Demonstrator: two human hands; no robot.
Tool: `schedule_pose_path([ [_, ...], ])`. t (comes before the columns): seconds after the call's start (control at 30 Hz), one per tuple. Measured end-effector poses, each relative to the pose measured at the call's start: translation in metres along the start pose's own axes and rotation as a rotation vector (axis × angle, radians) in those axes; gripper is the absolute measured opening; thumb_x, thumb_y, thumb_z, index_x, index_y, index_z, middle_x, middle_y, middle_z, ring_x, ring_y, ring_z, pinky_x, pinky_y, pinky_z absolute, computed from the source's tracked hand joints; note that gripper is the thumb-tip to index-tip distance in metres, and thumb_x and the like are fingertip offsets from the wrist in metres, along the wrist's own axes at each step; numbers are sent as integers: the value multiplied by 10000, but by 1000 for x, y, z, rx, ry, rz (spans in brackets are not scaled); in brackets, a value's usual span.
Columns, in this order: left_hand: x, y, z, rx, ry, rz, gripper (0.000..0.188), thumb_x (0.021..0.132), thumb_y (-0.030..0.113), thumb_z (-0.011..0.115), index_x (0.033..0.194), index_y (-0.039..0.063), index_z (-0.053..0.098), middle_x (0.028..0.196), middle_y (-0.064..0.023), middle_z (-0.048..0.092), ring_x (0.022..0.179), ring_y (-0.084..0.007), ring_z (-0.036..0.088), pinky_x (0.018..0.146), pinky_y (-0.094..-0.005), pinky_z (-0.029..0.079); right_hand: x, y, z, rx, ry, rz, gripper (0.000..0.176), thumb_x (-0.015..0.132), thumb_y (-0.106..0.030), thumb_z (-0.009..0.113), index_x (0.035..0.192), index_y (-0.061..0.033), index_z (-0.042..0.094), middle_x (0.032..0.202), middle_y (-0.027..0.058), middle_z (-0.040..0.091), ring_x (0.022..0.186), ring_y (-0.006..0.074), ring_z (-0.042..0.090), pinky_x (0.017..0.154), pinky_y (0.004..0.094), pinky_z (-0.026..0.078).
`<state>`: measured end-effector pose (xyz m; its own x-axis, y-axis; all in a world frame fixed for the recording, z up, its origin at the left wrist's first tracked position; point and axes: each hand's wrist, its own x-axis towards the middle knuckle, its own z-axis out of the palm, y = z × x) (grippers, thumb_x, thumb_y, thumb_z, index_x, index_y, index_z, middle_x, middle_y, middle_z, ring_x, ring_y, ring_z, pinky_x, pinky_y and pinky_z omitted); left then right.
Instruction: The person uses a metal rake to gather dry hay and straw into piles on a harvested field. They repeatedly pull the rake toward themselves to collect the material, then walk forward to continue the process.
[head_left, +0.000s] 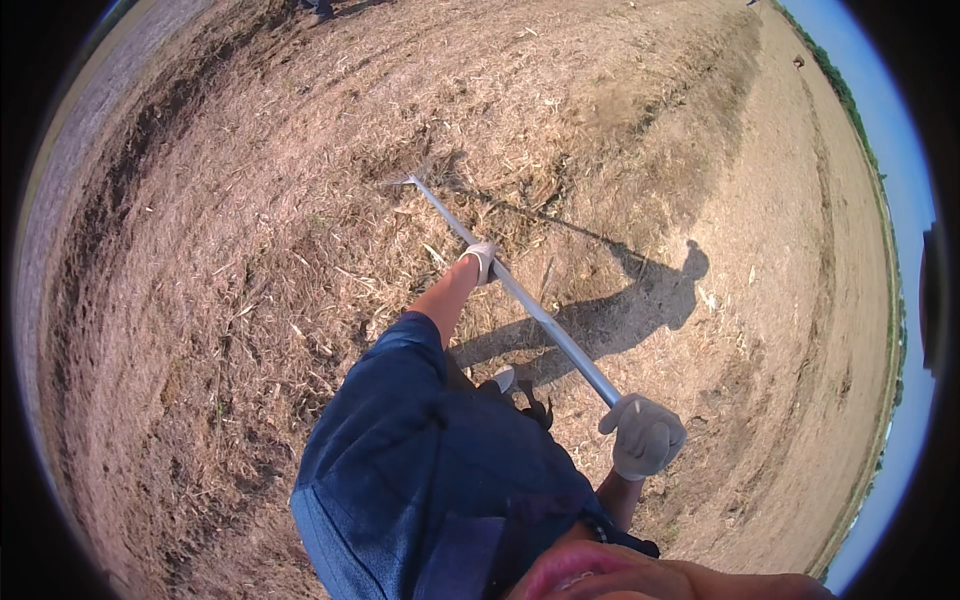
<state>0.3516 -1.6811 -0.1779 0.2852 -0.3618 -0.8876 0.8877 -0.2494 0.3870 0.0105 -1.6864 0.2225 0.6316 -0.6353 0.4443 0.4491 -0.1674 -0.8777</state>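
A long silvery metal pole, the handle of a rake (551, 324), runs slantwise from beside my body to the ground ahead. My left hand (484, 259), in a pale work glove, is closed around the pole partway down. Near the upper end of the pole is my right hand (646, 437), also gloved and wrapped around it. The rake's head (409, 181) rests at the dry plant litter; its tines look thin and are partly blurred, so their shape is hard to make out. Loose straw (517, 199) lies around the head.
Dry stubble and chopped stalks (300, 225) cover the field. A dark furrow (131, 142) curves along the left. My shadow (645, 300) falls to the right of the pole. At the top edge, part of another person (319, 9) shows. A shoe (504, 377) is below me.
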Motion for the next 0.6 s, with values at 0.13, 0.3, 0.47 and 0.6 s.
schedule_pose_path([
  [0.13, 9, -24, 21, -9, 10, -19, 190, 994, 235, 557, 1024, 50, 583, 872, -136, 684, 760, -303, 718, 649, -455, 637, -8, -43, -62, 197, 74, -46, 413, 865, -14, 460, 537, -161, 258, 453, 3, 363, 347, 142, 401, 322, 297, 412],
  [0.3, -40, -100, 75, -192, -61, -113, 237, 1014, 265, 604, 967, 40, 547, 813, -134, 657, 760, -304, 711, 652, -469, 635, -17, -120, -124, 334, 154, -21, 408, 1006, -144, 451, 608, -165, 361, 487, 5, 396, 390, 130, 375, 399, 300, 406],
  [0.47, -175, -178, 146, -383, -334, -476, 223, 1008, 209, 637, 1005, 7, 543, 914, -192, 663, 900, -383, 729, 861, -576, 627, -99, -250, -285, 60, 449, -139, 386, 1090, -392, 420, 785, -158, 394, 612, -33, 437, 484, 106, 402, 451, 260, 353],
  [0.6, -177, -213, 148, -283, -395, -511, 264, 1001, 230, 653, 1046, -4, 541, 968, -229, 664, 944, -419, 723, 896, -587, 615, -123, -241, -321, 160, 198, -176, 443, 1112, -451, 402, 773, -173, 336, 631, -64, 352, 521, 71, 402, 458, 227, 318],
])
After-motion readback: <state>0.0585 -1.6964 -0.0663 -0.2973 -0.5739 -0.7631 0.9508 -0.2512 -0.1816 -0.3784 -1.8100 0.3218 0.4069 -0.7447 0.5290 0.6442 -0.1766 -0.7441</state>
